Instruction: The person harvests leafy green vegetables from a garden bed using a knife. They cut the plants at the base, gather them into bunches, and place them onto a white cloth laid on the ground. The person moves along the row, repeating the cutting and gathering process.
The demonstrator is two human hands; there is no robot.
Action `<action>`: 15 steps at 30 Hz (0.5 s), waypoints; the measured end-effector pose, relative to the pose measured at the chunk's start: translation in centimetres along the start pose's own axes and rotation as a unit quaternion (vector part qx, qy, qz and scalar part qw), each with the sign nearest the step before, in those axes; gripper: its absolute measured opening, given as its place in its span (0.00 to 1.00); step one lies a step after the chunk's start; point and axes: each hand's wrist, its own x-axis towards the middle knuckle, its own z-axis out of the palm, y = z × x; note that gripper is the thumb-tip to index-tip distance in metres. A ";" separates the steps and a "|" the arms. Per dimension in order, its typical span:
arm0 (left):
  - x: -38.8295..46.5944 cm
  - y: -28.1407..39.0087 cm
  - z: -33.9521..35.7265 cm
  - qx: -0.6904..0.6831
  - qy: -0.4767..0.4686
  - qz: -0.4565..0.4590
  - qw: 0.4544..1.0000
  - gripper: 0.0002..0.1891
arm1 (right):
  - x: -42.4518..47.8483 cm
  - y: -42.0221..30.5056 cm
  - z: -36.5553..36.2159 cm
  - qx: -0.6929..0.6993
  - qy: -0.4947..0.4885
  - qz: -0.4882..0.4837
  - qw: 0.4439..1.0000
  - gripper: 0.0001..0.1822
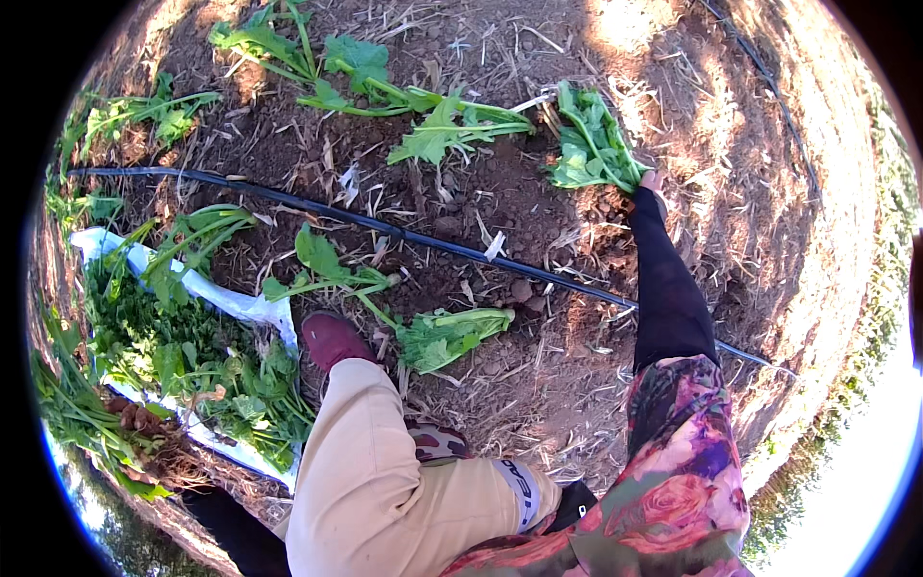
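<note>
My right hand (652, 184) grips the stem base of a leafy green plant (595, 144), whose broad leaves point up and left over the soil. At the lower left, my left hand (135, 418) is around a bunch of greens (79, 407) with brown, stringy roots hanging below it; roots and soil partly hide the fingers. Beside that bunch, a white plastic sheet or sack (270, 309) bears a heap of cut or pulled greens (173, 346). Similar leafy plants lie on the ground, one (451, 335) near my shoe and another (461, 130) left of the right hand's plant.
A black drip irrigation pipe (440, 245) crosses the soil diagonally, passing under my right forearm. A second thin dark line (775, 90) runs at the upper right. More loose greens (277, 50) lie at the upper left. Dry straw litters the ground. My dark red shoe (335, 339) stands beside the sheet.
</note>
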 end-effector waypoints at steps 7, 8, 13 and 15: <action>-1.7 2.2 -2.6 -0.024 -0.027 0.011 0.999 0.37 | -3.5 -1.6 -1.5 0.035 0.062 -0.036 0.997 0.13; -2.4 3.5 -3.8 -0.030 -0.029 0.020 0.999 0.38 | -5.2 -2.2 -1.3 0.045 0.065 -0.045 0.996 0.13; -6.4 8.9 -10.1 -0.078 -0.066 0.074 0.992 0.38 | -6.1 -1.1 -2.7 0.039 0.044 -0.014 0.998 0.14; -8.4 12.2 -13.2 -0.098 -0.075 0.111 0.986 0.39 | -5.1 -1.3 -2.7 0.042 0.035 -0.007 0.998 0.14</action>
